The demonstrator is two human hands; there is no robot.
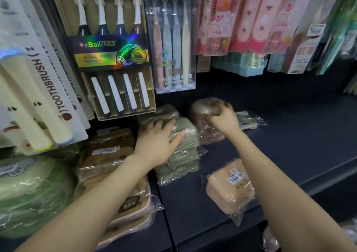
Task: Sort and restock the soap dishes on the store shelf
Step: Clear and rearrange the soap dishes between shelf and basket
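Wrapped soap dishes lie in stacks on a dark shelf (289,136). My left hand (158,139) rests flat, fingers spread, on top of a stack of green soap dishes (179,161). Further back, my right hand (224,118) grips a brownish-pink soap dish (202,107) that sits on top of a pink stack (208,136). A single peach soap dish (229,188) with a barcode label lies near the shelf's front edge, under my right forearm. Brown and beige dishes (108,151) are stacked to the left, with pink-rimmed ones (135,209) in front.
Toothbrush packs (116,58) hang just above the stacks, low over the shelf's back. A pale green dish (249,120) lies behind my right hand. Large green wrapped items (29,190) fill the left. The shelf's right half shows bare dark surface.
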